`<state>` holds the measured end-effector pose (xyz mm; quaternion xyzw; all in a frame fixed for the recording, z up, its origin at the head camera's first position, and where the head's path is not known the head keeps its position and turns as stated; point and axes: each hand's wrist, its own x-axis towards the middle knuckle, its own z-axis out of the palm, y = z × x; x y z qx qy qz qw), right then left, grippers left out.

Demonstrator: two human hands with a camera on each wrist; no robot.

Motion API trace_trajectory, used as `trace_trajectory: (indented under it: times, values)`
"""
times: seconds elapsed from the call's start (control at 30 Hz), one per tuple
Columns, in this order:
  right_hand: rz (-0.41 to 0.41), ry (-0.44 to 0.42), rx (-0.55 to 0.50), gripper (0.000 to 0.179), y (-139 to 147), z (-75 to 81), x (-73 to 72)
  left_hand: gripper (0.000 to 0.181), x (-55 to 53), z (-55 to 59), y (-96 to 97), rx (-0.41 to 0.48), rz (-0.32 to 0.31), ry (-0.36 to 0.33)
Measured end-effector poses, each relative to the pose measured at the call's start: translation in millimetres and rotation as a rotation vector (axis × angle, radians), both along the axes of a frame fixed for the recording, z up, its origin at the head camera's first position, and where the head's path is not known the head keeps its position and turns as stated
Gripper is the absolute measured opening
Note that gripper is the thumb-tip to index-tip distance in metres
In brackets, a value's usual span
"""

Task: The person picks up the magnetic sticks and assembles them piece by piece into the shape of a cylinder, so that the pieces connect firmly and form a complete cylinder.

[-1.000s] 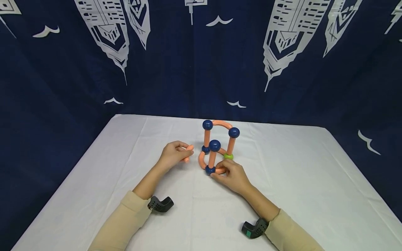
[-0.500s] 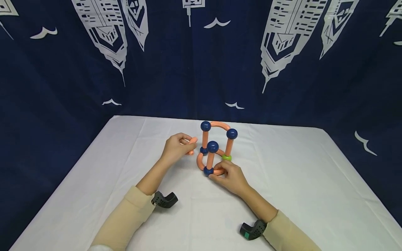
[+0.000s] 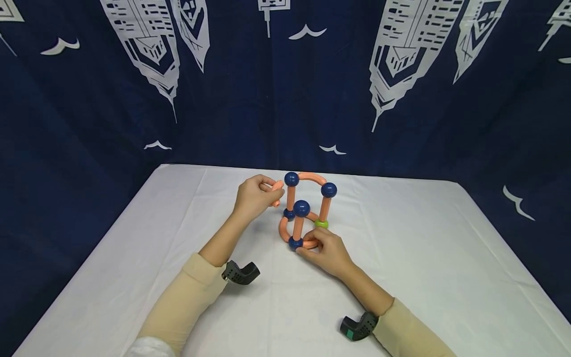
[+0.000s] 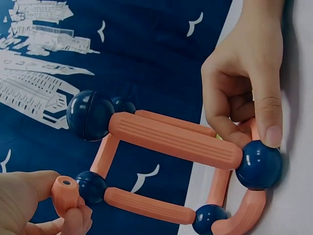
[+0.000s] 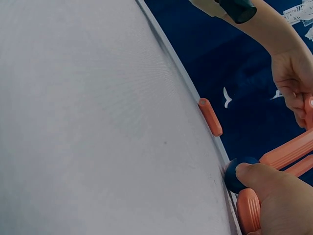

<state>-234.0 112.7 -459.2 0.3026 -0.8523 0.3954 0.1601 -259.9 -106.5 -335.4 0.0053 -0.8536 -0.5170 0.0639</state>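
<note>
A small frame of orange magnetic rods (image 3: 298, 229) and blue balls stands on the table, with a green piece (image 3: 321, 224) at one base joint. My left hand (image 3: 256, 198) pinches a loose orange magnetic rod (image 4: 65, 193) between thumb and fingers. That rod's upper end sits right beside an upper blue ball (image 4: 91, 187) in the left wrist view. My right hand (image 3: 330, 252) grips the frame's base at the front. Its thumb lies on the lower front ball (image 4: 259, 164), and its fingers curl over the curved rod (image 5: 248, 211) joined there.
White cloth covers the table (image 3: 401, 238), with a dark blue printed curtain (image 3: 250, 99) behind. Another orange rod (image 5: 210, 116) shows apart from the frame in the right wrist view. Black wrist devices (image 3: 242, 272) are on both forearms.
My left hand has moved up and slightly right with the orange rod, from beside the frame's lower part to beside its upper left ball. My right hand keeps its grip.
</note>
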Motion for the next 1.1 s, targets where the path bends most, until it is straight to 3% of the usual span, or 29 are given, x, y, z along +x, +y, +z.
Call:
trace_trajectory:
  times: [0.5, 1.1]
  values:
    - [0.005, 0.016, -0.006, 0.022, 0, -0.2, -0.8, 0.027, -1.6, 0.6, 10.2, -0.020, 0.044, 0.058]
    - [0.001, 0.007, -0.001, 0.022, 0, -0.4, -0.9, 0.023, 3.2, -11.8, 32.1, 0.029, 0.191, 0.195]
